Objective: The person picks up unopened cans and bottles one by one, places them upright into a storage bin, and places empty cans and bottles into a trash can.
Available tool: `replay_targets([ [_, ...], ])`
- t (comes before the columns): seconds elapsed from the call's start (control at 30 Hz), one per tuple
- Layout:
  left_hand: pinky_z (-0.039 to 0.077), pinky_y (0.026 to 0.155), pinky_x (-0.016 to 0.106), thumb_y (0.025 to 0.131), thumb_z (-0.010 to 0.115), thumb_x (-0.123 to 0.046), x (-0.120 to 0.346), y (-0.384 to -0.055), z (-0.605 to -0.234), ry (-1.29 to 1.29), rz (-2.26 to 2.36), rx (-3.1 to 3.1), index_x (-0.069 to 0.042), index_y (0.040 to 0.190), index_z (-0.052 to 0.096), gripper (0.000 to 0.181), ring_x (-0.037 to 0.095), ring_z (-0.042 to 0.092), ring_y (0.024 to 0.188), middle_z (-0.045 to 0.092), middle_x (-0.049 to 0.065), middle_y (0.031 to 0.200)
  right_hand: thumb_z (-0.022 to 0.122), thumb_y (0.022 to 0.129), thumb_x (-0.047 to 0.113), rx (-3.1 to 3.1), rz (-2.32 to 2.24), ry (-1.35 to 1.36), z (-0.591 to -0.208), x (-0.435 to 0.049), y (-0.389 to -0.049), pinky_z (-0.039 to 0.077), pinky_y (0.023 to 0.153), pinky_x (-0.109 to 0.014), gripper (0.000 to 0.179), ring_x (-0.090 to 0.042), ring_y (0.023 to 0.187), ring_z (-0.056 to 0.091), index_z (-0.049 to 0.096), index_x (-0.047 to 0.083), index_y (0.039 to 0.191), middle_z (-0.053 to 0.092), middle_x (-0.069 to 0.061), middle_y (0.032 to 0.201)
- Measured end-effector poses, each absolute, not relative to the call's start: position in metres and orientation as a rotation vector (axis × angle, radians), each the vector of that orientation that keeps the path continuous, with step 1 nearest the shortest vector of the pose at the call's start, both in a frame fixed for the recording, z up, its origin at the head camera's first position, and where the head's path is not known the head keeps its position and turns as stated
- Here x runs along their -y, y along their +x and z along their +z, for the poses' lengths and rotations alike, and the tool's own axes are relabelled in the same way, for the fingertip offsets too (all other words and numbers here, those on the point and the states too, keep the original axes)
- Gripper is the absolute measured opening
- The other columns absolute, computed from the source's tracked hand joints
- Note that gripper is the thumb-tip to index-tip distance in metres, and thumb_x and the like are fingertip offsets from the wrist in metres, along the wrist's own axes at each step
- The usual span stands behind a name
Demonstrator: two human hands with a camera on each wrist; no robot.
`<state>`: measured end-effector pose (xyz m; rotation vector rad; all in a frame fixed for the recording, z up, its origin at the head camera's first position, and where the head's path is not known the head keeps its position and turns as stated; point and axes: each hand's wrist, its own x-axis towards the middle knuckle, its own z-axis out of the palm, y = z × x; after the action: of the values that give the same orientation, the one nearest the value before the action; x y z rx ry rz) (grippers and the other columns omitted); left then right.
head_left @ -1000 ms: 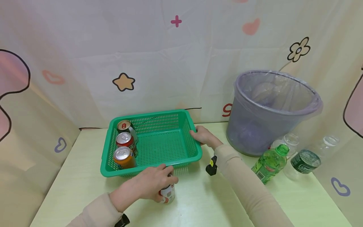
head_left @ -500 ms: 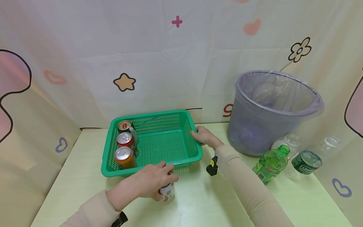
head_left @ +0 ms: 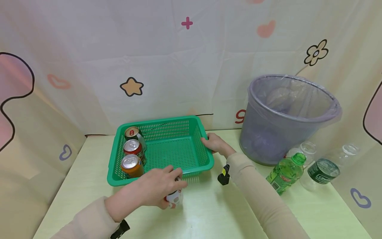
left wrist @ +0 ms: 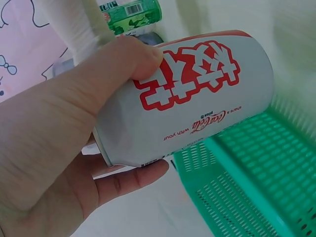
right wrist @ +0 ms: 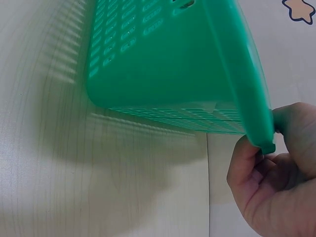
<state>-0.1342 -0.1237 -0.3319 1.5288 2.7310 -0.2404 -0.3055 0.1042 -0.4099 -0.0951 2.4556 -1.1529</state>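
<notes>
My left hand (head_left: 158,187) grips a white and red Coca-Cola can (left wrist: 202,84) from above, just in front of the green basket (head_left: 182,172). In the left wrist view the thumb lies along one side of the can and fingers curl round the other. My right hand (head_left: 217,143) pinches the basket's right rim between thumb and fingers, as the right wrist view also shows. Along the basket's left side stand an orange can (head_left: 132,167), a red can (head_left: 133,148) and a dark can (head_left: 133,133) in a row.
A purple bin (head_left: 265,132) with a clear liner stands at the back right. Near it are a green plastic bottle (head_left: 285,174), a clear bottle with a dark green label (head_left: 323,172) and another clear bottle (head_left: 307,149). A patterned curtain hangs behind the table.
My left hand has lifted the Coca-Cola can slightly and shifted it a little to the left, toward the basket's front rim. The right hand keeps its hold on the basket.
</notes>
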Motion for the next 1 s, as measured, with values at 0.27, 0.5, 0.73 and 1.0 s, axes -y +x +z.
replay_targets([
  [0.27, 0.042, 0.052, 0.018, 0.070, 0.074, -0.050, 0.129, -0.136, -0.318, 1.580, -0.222, -2.775, -0.021, 0.106, 0.055, 0.050, 0.013, 0.044, 0.076, 0.049, -0.001, 0.097, 0.042, 0.098, 0.030, -2.440, -1.159, -0.096, -0.410, -0.104, -0.306, 0.055, 0.070, -0.034, 0.037, -0.018, 0.082, 0.063, 0.048, -0.002, 0.115, 0.058, -0.015, 0.105],
  [0.5, 0.041, 0.050, 0.019, 0.070, 0.075, -0.048, 0.133, -0.138, -0.306, 1.587, -0.231, -2.803, -0.020, 0.103, 0.055, 0.048, 0.013, 0.044, 0.075, 0.049, -0.001, 0.094, 0.042, 0.097, 0.030, -2.437, -1.156, -0.099, -0.410, -0.104, -0.307, 0.055, 0.071, -0.034, 0.037, -0.018, 0.082, 0.062, 0.048, -0.002, 0.115, 0.057, -0.015, 0.105],
  [0.73, 0.041, 0.051, 0.020, 0.066, 0.078, -0.035, 0.137, -0.141, -0.295, 1.533, -0.193, -2.816, -0.020, 0.105, 0.056, 0.047, 0.013, 0.044, 0.076, 0.049, -0.002, 0.095, 0.042, 0.097, 0.029, -2.436, -1.160, -0.073, -0.411, -0.103, -0.309, 0.055, 0.077, -0.038, 0.036, -0.020, 0.086, 0.063, 0.048, -0.002, 0.115, 0.057, -0.015, 0.107],
  [1.0, 0.042, 0.051, 0.021, 0.065, 0.080, -0.033, 0.146, -0.151, -0.287, 1.429, -0.137, -2.827, -0.020, 0.107, 0.055, 0.050, 0.013, 0.046, 0.080, 0.048, -0.001, 0.098, 0.042, 0.098, 0.030, -2.441, -1.146, -0.085, -0.409, -0.103, -0.307, 0.055, 0.074, -0.036, 0.038, -0.019, 0.084, 0.062, 0.047, -0.003, 0.117, 0.057, -0.016, 0.107],
])
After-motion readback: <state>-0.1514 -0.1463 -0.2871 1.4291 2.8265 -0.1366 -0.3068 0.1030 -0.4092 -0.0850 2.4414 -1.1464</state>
